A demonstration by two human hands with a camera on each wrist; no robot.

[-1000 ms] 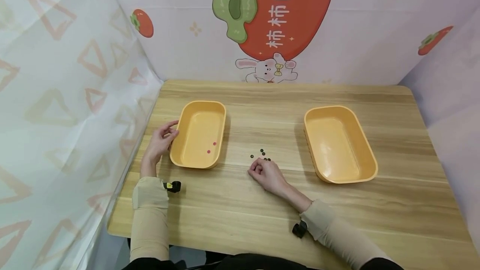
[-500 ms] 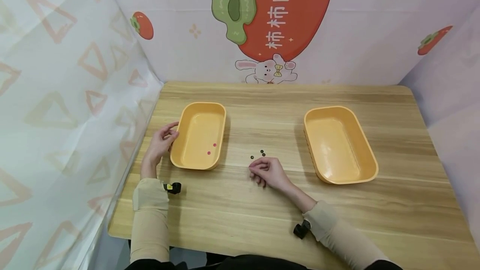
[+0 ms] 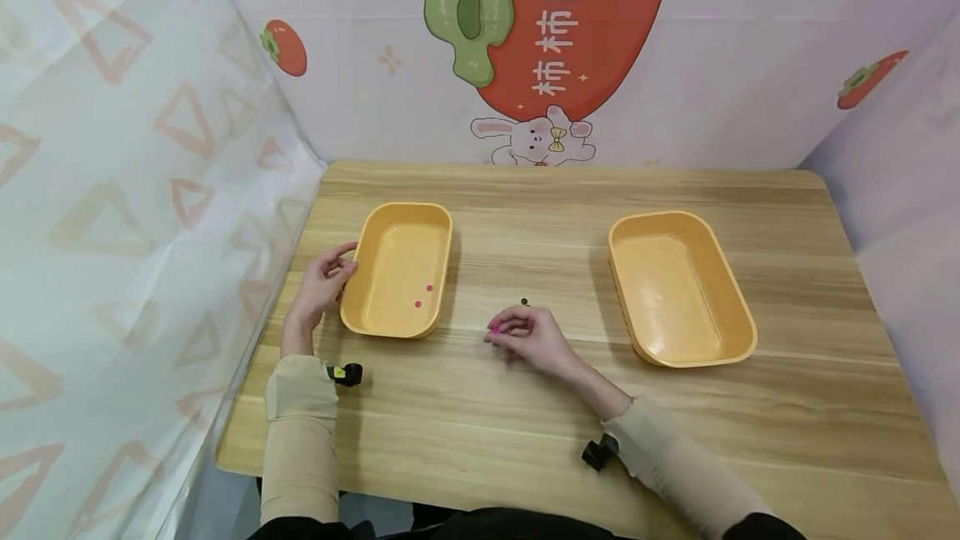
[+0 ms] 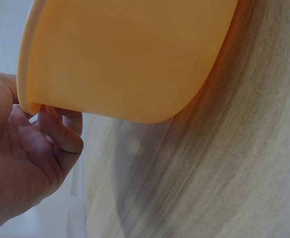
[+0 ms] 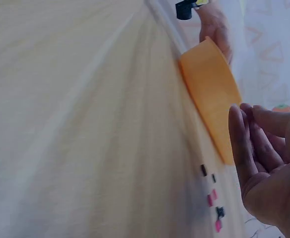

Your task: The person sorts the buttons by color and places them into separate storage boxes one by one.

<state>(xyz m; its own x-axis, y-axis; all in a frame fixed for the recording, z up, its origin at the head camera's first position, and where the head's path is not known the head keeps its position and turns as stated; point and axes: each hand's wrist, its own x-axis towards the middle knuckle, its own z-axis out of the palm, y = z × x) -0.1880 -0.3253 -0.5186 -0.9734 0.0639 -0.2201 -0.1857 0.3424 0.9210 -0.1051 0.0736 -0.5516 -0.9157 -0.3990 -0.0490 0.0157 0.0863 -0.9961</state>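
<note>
Clock hours are read in the head view, with 12 at the bench's far edge. The right hand (image 3: pixel 532 342), its fingers pointing toward 10 o'clock, pinches a pink disc (image 3: pixel 496 330) over the middle of the bench (image 3: pixel 487 432). That grip is closed to the disc's thickness, thumb against fingertip; the disc is too small to tell which way it faces, and the right wrist view hides it. A dark disc (image 3: pixel 524 302) lies on the bench just beyond the knuckles at 12 o'clock. The right wrist view shows more dark and pink discs (image 5: pixel 214 194) there in a loose line.

The left hand (image 3: pixel 322 283) holds the left tub (image 3: pixel 397 252) by its 9 o'clock side, fingers pointing toward 1; its grip is narrowed to the rim, with fingers curled beneath the lip. This tub's long axis runs from just past 12 to just past 6. Two pink discs (image 3: pixel 430 288) lie inside, at 4 and 5 o'clock.

The right tub (image 3: pixel 675 282), between 2 and 3 o'clock from the right hand, leans its long axis from 11:30 to 5:30.
</note>
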